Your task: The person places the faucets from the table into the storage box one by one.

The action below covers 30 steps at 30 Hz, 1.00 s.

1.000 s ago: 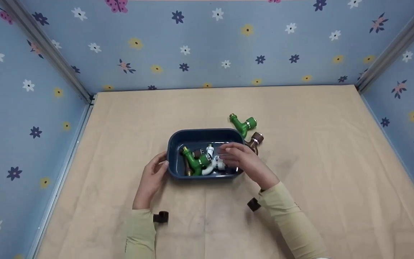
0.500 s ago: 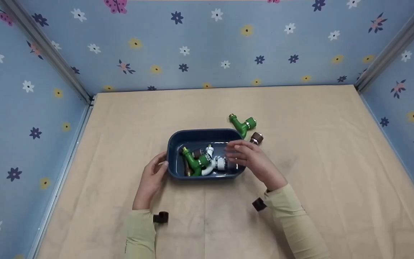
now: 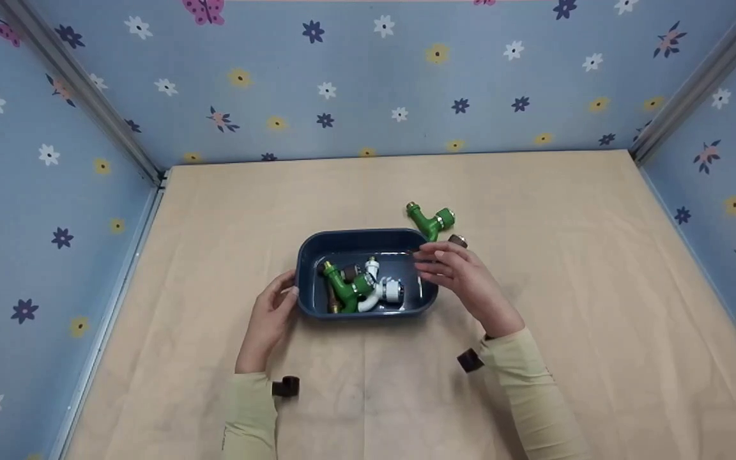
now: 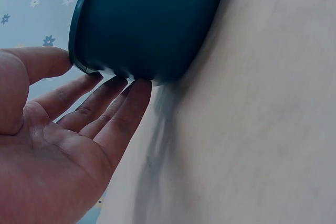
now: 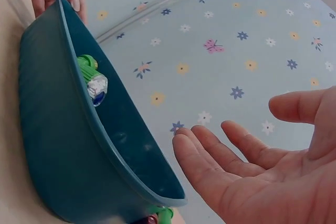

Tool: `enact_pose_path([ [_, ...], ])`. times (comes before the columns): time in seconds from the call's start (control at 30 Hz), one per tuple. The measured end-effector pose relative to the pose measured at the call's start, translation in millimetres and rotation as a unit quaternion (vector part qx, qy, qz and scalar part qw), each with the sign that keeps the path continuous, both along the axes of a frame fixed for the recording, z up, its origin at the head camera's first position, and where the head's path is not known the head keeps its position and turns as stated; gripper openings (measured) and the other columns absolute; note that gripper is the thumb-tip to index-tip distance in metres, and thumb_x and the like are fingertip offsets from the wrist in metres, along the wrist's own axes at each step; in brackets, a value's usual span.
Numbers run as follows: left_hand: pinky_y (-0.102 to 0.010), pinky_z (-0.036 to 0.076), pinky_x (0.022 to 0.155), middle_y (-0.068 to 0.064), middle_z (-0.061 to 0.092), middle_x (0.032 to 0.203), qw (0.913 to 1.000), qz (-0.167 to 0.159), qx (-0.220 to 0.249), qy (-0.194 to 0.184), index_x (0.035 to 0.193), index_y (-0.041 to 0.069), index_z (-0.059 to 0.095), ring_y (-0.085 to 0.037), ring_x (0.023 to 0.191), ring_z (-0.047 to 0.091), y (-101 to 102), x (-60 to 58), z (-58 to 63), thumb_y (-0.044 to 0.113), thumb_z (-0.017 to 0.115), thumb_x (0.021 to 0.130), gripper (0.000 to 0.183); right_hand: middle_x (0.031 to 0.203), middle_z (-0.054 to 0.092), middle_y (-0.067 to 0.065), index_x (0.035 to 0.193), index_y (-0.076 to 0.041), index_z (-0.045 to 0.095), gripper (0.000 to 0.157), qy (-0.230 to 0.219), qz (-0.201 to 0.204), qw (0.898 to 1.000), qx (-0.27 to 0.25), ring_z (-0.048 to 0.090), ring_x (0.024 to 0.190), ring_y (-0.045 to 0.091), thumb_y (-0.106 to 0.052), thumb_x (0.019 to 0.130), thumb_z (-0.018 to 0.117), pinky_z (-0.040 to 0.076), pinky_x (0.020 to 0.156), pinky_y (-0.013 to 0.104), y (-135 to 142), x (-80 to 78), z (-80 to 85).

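Observation:
A dark blue plastic basin (image 3: 361, 237) sits on the cloth-covered table, holding several taps. A green tap (image 3: 349, 289) lies over a brown tap (image 3: 333, 299), and white taps (image 3: 386, 291) lie beside them. My left hand (image 3: 269, 319) touches the basin's left end; in the left wrist view its fairly straight fingertips (image 4: 140, 88) rest against the outer wall, thumb at the rim. My right hand (image 3: 464, 275) hovers by the basin's right rim, fingers extended and apart, holding nothing. Behind it are a green tap (image 3: 430, 221) and a mostly hidden brown tap (image 3: 458, 241).
Beige cloth (image 3: 246, 211) covers the table. Blue flower-print walls (image 3: 368, 76) enclose its back and sides, with grey metal posts at the corners. A dark wrist camera (image 3: 286, 386) juts from the left sleeve, and another camera (image 3: 470, 360) from the right one.
My right hand has drawn back from over the white taps toward the basin's right rim, now covering more of the brown tap outside. The left hand and basin stay in place.

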<state>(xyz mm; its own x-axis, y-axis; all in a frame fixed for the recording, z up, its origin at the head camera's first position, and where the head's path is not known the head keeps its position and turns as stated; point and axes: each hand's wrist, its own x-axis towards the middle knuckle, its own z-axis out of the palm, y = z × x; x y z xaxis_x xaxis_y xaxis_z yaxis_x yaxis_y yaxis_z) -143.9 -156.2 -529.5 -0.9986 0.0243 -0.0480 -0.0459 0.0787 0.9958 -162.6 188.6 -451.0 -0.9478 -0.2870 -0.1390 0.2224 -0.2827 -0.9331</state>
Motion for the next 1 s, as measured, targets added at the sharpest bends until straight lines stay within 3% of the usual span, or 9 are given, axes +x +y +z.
enact_pose_path([
  [0.6,-0.021,0.045,0.091,-0.022,0.051,0.130,0.9993,-0.007,0.034,-0.010,0.137,-0.001,0.047,-0.032,0.119,0.051,-1,0.3,1.5,0.009,0.053,0.099,0.040,0.128,0.051,0.032,0.129,0.011,0.046,0.037,-0.002,-0.029,1.000,0.009,0.047,0.119,0.047,-0.011,0.100,0.043,0.040,0.100,0.049,20,3.3,2.2],
  [0.77,-0.020,0.045,0.091,-0.027,0.047,0.132,0.9982,-0.017,0.053,-0.021,0.138,-0.006,0.044,-0.037,0.122,0.048,1,3.5,14.3,0.004,0.050,0.099,0.041,0.130,0.049,0.033,0.129,0.011,0.045,0.036,-0.006,-0.036,0.999,0.009,0.043,0.122,0.049,-0.011,0.100,0.043,0.040,0.099,0.051,25,3.3,1.6],
  [1.0,-0.020,0.044,0.091,-0.029,0.047,0.132,0.9990,-0.021,0.032,-0.024,0.137,-0.009,0.042,-0.039,0.122,0.047,4,8.5,30.2,0.003,0.049,0.099,0.041,0.129,0.049,0.034,0.127,0.013,0.046,0.035,-0.003,-0.054,0.999,0.005,0.046,0.119,0.049,-0.009,0.100,0.043,0.037,0.101,0.052,37,3.0,-3.1],
])
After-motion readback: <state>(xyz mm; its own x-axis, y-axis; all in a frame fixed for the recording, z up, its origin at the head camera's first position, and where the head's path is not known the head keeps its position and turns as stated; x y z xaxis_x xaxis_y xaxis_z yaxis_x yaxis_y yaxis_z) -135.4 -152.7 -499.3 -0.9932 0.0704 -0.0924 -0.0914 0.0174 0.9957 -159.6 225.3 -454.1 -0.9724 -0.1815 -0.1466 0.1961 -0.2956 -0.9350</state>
